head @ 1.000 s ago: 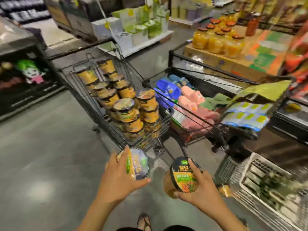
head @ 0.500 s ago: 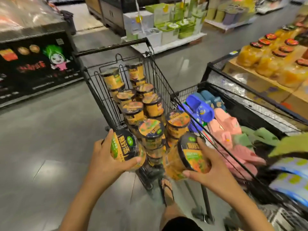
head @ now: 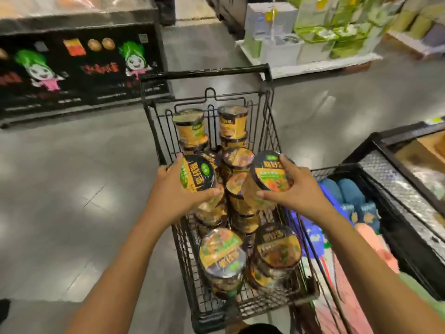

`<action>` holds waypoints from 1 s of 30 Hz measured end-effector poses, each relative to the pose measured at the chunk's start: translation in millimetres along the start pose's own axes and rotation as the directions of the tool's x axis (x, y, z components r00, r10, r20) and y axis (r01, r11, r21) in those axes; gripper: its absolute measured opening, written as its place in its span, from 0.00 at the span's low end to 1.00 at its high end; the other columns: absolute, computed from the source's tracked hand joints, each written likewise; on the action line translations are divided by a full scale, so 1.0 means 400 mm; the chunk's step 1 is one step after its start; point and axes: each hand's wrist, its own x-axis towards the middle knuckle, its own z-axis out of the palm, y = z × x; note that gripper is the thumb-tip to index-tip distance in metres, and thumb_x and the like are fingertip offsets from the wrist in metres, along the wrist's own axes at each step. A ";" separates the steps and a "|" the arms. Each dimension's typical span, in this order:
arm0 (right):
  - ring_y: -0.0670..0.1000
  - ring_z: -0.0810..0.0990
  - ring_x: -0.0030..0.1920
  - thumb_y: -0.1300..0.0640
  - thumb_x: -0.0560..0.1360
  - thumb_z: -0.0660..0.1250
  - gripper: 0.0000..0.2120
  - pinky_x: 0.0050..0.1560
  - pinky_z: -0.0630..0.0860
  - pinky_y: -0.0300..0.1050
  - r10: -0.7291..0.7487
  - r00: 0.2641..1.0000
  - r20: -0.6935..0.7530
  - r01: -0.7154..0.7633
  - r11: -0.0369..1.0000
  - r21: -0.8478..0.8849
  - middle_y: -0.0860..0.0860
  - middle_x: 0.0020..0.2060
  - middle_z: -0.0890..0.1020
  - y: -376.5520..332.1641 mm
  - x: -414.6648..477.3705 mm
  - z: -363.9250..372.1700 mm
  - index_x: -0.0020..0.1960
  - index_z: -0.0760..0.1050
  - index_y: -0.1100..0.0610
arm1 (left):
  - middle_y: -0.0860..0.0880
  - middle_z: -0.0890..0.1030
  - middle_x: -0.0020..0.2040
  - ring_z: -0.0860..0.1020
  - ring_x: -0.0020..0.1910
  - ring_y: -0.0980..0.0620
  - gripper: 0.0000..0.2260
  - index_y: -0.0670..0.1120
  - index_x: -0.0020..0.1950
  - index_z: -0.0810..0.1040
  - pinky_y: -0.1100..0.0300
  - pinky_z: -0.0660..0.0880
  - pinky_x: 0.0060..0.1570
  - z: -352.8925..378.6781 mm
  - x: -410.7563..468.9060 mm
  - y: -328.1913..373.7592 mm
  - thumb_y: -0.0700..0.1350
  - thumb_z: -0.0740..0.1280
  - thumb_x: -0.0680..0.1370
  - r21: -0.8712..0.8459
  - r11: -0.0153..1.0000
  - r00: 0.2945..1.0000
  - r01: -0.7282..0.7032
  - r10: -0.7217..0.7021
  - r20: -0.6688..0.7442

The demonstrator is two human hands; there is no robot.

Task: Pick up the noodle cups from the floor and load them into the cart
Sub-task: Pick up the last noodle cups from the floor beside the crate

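Currently both hands are over the cart (head: 154,131), each with one cup.

Left hand (head: 173,189): fingers spread wide and curled round the left cup (head: 198,173). Fingertips hook over the far edge of the lid, thumb pressed on its near rim. Cup is tilted, lid facing me.

Right hand (head: 296,191): same wide grip on the right cup (head: 269,174). Index finger lies across the top of the lid, thumb under the near rim. Cup is tilted, lid towards me.

Position: both held cups sit above the middle of the basket, over the loaded cups (head: 222,251). Left cup is just inside the left wall, with the hand overlapping that rim. Right cup is near the right wall.

Edges and room: stacks stand at the far end, the middle and the near end. Bare wire shows only along the near edge. Handle (head: 204,73) is at the far end. A black bin (head: 395,213) of slippers (head: 349,194) is just beside the right wall. The floor (head: 72,189) on the left is open grey.
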 end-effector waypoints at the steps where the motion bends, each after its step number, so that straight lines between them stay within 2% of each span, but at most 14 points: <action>1: 0.49 0.79 0.56 0.21 0.45 0.72 0.66 0.61 0.76 0.50 -0.003 1.000 0.013 0.003 1.000 -0.026 0.52 0.59 0.76 -0.004 0.055 -0.004 0.77 0.56 0.45 | 0.45 0.63 0.68 0.68 0.67 0.44 0.57 0.56 0.77 0.56 0.52 0.68 0.66 0.004 0.043 0.010 0.74 0.71 0.53 0.022 1.000 1.000 0.006 -0.006 -0.007; 4: 0.51 0.78 0.57 0.20 0.43 0.71 0.68 0.62 0.75 0.51 0.020 0.997 0.073 -0.016 0.998 -0.057 0.53 0.61 0.74 -0.028 0.208 -0.003 0.77 0.55 0.45 | 0.42 0.61 0.73 0.63 0.71 0.40 0.56 0.54 0.79 0.52 0.48 0.66 0.67 0.020 0.182 0.030 0.73 0.72 0.59 0.147 0.988 0.999 0.037 -0.035 -0.013; 6: 0.52 0.75 0.61 0.20 0.43 0.71 0.68 0.65 0.73 0.52 0.022 0.995 0.100 -0.014 0.997 -0.073 0.54 0.63 0.72 -0.043 0.293 0.008 0.77 0.54 0.45 | 0.41 0.60 0.74 0.62 0.72 0.39 0.56 0.53 0.79 0.52 0.46 0.67 0.67 0.032 0.267 0.036 0.76 0.70 0.58 0.237 0.970 0.999 0.050 -0.045 -0.029; 10: 0.57 0.66 0.68 0.29 0.55 0.75 0.58 0.70 0.66 0.51 0.028 0.988 0.155 -0.007 0.991 -0.132 0.57 0.67 0.63 -0.060 0.420 0.041 0.78 0.54 0.45 | 0.38 0.59 0.73 0.60 0.72 0.38 0.56 0.51 0.80 0.51 0.46 0.67 0.68 0.061 0.386 0.053 0.74 0.69 0.61 0.317 0.946 0.997 0.071 -0.062 -0.037; 13: 0.56 0.62 0.69 0.27 0.54 0.73 0.59 0.67 0.66 0.49 0.025 0.977 0.212 0.010 0.987 -0.161 0.57 0.67 0.67 -0.064 0.482 0.065 0.78 0.54 0.45 | 0.39 0.57 0.75 0.58 0.74 0.38 0.56 0.50 0.80 0.49 0.46 0.64 0.69 0.078 0.434 0.063 0.74 0.69 0.62 0.359 0.931 0.998 0.063 -0.058 -0.024; 16: 0.57 0.60 0.71 0.32 0.58 0.75 0.57 0.66 0.65 0.48 0.029 0.972 0.234 0.013 0.984 -0.175 0.57 0.68 0.65 -0.063 0.520 0.084 0.79 0.52 0.48 | 0.40 0.57 0.76 0.58 0.75 0.39 0.54 0.50 0.79 0.53 0.45 0.63 0.71 0.097 0.470 0.047 0.76 0.67 0.62 0.382 0.922 0.998 0.066 -0.071 -0.003; 21: 0.59 0.60 0.71 0.32 0.60 0.75 0.56 0.68 0.64 0.48 0.056 0.958 0.280 0.011 0.972 -0.234 0.58 0.69 0.62 -0.057 0.533 0.105 0.79 0.50 0.48 | 0.40 0.59 0.76 0.61 0.73 0.38 0.51 0.51 0.78 0.58 0.45 0.66 0.69 0.127 0.494 0.019 0.78 0.63 0.63 0.424 0.902 0.996 0.084 -0.094 0.002; 30: 0.59 0.67 0.67 0.25 0.60 0.68 0.51 0.65 0.70 0.52 0.028 0.973 0.231 0.050 0.944 -0.325 0.56 0.66 0.63 -0.045 0.499 0.104 0.76 0.55 0.42 | 0.42 0.48 0.80 0.52 0.77 0.39 0.50 0.54 0.79 0.53 0.45 0.54 0.73 0.141 0.469 0.015 0.80 0.55 0.64 0.471 0.878 0.996 0.082 -0.086 -0.014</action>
